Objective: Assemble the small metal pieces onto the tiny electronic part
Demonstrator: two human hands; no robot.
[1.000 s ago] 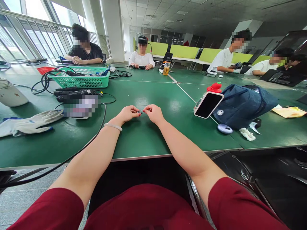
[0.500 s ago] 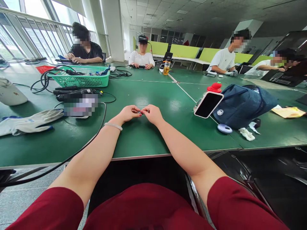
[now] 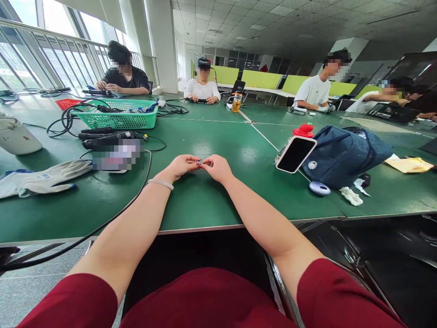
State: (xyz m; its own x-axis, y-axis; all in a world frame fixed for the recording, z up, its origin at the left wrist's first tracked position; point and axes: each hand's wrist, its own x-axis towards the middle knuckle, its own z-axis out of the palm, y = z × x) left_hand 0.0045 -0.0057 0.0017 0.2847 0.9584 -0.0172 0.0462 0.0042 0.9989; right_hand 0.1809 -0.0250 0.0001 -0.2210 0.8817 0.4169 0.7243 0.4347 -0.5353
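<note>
Both my arms stretch over the green table (image 3: 211, 200). My left hand (image 3: 180, 165) and my right hand (image 3: 215, 166) meet at the fingertips just above the tabletop. Together they pinch a tiny dark object (image 3: 200, 161), too small to make out. Each hand's fingers are curled and pressed together around it. A pale bracelet (image 3: 160, 183) circles my left wrist.
A phone (image 3: 295, 154) leans against a red-capped bottle (image 3: 303, 130) by a blue bag (image 3: 344, 152). At left lie white gloves (image 3: 41, 177), a black cable (image 3: 136, 196), a green basket (image 3: 118, 114). Several people sit at the far side.
My hands have closed the small gap between them, so the fingertips now touch around the tiny object. The camera tilted slightly.
</note>
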